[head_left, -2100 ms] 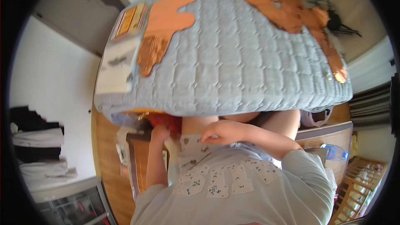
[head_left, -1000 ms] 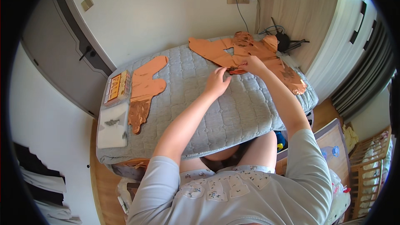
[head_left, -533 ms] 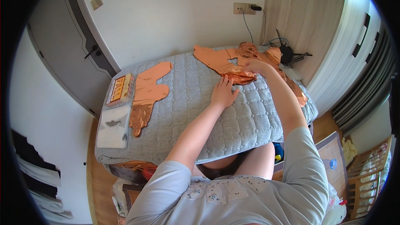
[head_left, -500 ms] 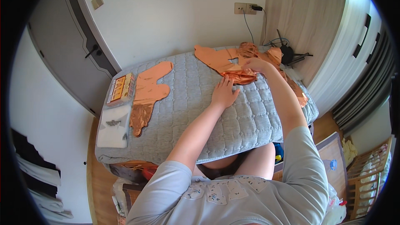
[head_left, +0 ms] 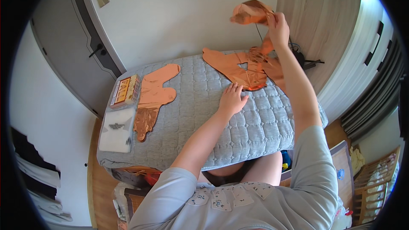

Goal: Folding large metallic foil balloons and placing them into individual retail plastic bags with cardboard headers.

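Note:
A rose-gold deflated foil balloon [head_left: 252, 12] is lifted in the air before the wall, and my right hand [head_left: 279, 30] grips it by one edge. Its lower part trails down towards the crumpled foil behind. Below it, another flat foil balloon [head_left: 226, 64] with a small cut-out lies on the quilted grey mattress [head_left: 196, 115]. My left hand [head_left: 232, 100] rests at that balloon's near edge, palm down, fingers stretched out. Further left lies a flat pile of similar foil balloons [head_left: 156, 87], partly wrinkled at its near end.
At the bed's left edge are a flat printed box [head_left: 125, 91] and a clear-wrapped white pack [head_left: 117, 133]. A black tripod-like thing [head_left: 313, 63] and cables stand at the back right corner, by the wooden wardrobe side [head_left: 317, 21]. A grey door [head_left: 68, 34] is at left.
My right hand has risen and moved away from me, lifting a foil balloon off the bed. My left hand stays by the other balloon, which now lies flatter.

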Motion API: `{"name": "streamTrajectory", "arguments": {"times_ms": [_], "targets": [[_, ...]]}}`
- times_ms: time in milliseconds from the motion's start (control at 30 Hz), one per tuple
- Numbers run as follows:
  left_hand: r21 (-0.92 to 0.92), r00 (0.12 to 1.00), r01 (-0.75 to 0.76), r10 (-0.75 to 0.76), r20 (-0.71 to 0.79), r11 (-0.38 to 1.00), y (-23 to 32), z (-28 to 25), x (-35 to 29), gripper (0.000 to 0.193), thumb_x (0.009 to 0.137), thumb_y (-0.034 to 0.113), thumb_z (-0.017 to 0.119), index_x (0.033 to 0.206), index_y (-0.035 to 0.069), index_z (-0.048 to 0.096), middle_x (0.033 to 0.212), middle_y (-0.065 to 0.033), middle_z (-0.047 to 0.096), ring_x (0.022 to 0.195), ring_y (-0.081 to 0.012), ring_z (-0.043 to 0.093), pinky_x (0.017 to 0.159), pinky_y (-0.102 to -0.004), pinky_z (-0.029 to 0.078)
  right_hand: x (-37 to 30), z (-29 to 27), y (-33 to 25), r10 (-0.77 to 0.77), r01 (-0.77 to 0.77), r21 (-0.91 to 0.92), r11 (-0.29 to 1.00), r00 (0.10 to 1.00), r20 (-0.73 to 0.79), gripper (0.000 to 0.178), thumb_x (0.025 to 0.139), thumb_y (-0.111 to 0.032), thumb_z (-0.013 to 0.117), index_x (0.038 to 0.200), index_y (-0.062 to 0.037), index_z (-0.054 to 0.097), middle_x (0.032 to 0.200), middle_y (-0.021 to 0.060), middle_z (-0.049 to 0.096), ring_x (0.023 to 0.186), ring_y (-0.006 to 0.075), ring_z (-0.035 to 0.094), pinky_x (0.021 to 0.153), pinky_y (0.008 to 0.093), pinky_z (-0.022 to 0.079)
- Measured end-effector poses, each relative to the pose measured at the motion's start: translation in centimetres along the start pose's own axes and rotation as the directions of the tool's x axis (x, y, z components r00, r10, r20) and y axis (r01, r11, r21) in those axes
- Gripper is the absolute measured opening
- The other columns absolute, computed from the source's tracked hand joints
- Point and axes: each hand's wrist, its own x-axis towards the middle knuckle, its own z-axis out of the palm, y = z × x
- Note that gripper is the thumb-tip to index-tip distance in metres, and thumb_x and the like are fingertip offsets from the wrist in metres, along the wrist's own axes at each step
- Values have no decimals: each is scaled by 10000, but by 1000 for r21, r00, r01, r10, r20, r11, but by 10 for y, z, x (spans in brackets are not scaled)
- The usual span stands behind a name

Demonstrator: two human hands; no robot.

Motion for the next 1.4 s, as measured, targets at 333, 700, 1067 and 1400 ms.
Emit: {"name": "streamTrajectory", "arguments": {"times_ms": [333,700,1067,1400], "targets": [[-5,568,-511,334,-752,860,7,-36,-28,1181,760,510,873,1622,66,198,1685,-258,133,1533,-436,242,1219,-632,136,-36,-202,-185,-492,500,299,813,314,812,140,820,-114,744,915,-67,653,862,118,638,819,340,638,736,436,530],[-172,737,-620,493,-461,766,50,-204,-207,91,814,200,799,868,182,727,1034,82,740,988,-155,681,1088,-416,344,-31,-297,-275,-712,239,720,651,-136,689,201,917,-229,760,1010,-85,655,790,17,680,589,171,648,460,269,431],[-890,981,191,-57,184,414,-23,-214,-220,228,1014,252,672,879,96,575,782,43,565,690,-46,488,638,-252,420,-61,-45,-178,-128,-2,138,990,353,927,317,894,-152,800,1131,-20,637,973,80,652,845,163,638,771,316,515],[-411,851,508,-369,373,757,-157,-174,-178,345,1007,263,631,1284,57,633,816,6,649,679,-97,597,619,-281,476,-139,-195,-326,-728,-330,858,-393,682,-71,133,949,-148,727,965,-22,690,981,161,704,880,323,703,749,405,601]]}}
